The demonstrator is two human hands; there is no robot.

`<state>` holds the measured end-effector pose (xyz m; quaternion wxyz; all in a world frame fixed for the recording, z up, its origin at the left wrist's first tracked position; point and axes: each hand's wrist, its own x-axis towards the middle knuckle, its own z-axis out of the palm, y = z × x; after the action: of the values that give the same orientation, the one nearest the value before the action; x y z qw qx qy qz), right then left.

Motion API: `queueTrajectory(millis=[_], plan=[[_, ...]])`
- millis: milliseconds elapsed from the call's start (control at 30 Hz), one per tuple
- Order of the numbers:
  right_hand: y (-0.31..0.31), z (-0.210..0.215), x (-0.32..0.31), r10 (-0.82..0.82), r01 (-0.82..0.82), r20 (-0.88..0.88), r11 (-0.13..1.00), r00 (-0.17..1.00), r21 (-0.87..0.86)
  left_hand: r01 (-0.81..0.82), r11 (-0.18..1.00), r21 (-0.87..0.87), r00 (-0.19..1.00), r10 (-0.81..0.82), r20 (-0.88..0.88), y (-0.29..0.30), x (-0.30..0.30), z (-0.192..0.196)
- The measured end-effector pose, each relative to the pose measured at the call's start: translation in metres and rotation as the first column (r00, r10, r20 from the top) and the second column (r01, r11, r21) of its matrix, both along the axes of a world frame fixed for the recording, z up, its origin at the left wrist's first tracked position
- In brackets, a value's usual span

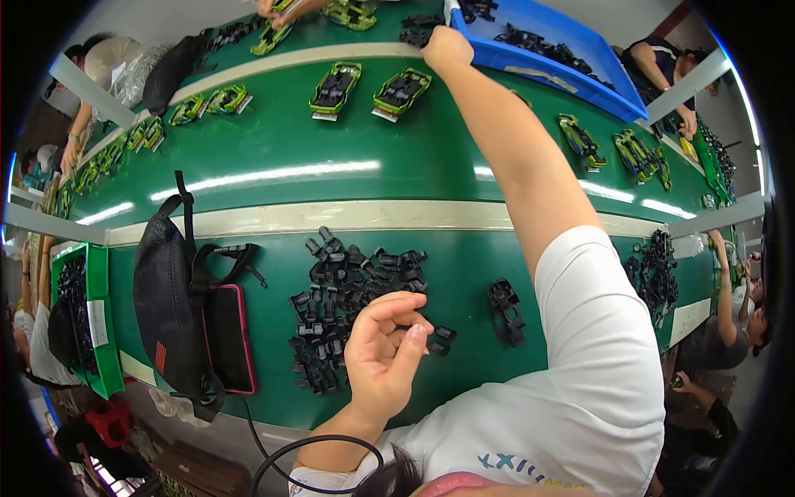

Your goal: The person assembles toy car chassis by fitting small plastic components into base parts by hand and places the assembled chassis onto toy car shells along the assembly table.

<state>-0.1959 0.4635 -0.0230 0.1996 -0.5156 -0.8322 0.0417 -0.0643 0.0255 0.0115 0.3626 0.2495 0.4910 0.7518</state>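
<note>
My left hand point(383, 352) hovers over the near bench with its palm turned up. Its fingers are loosely curled, the thumb stands apart, and nothing shows in it. Below and beside it spreads a pile of small black plastic parts point(331, 290). A few loose black parts point(441, 340) lie by the thumb. My right arm stretches across the belt, and my right hand point(448, 50) is at the far bench beside the blue bin point(571, 79). Small black parts point(420, 33) lie close to its fingers, which are hidden. A larger black plastic frame point(505, 311) rests right of the pile.
Green toy-car-like bodies with black insides point(335, 89) sit along the green belt point(331, 157). A black bag point(170, 298) and a pink-edged phone or tablet point(229, 340) lie left of the pile. A green crate point(99, 331) stands far left. Other people work around.
</note>
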Motion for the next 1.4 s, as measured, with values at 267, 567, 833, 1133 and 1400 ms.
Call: queueTrajectory(millis=[267,567,833,1133,1400], plan=[[0.006,0.034,0.010,0.208,-0.200,-0.088,0.976,0.974,0.087,0.075,0.995,0.066,0.997,-0.075,-0.007,0.003,-0.005,0.001],[-0.226,0.073,0.267,0.677,-0.554,0.128,0.683,0.725,-0.475,0.005,1.000,0.014,0.997,-0.004,-0.072,0.002,0.010,0.001],[-0.301,0.017,0.315,0.476,-0.463,0.081,0.876,0.876,-0.133,-0.028,1.000,-0.013,0.968,0.024,-0.248,0.015,0.012,-0.007],[-0.307,0.039,0.305,-0.046,-0.733,-0.754,0.204,0.655,-0.649,0.322,0.940,-0.112,0.878,-0.341,-0.336,0.020,0.015,-0.020],[-0.311,0.010,0.291,0.302,-0.552,-0.485,0.636,0.821,-0.539,-0.216,0.976,0.002,0.968,0.214,-0.130,0.016,-0.019,-0.008]])
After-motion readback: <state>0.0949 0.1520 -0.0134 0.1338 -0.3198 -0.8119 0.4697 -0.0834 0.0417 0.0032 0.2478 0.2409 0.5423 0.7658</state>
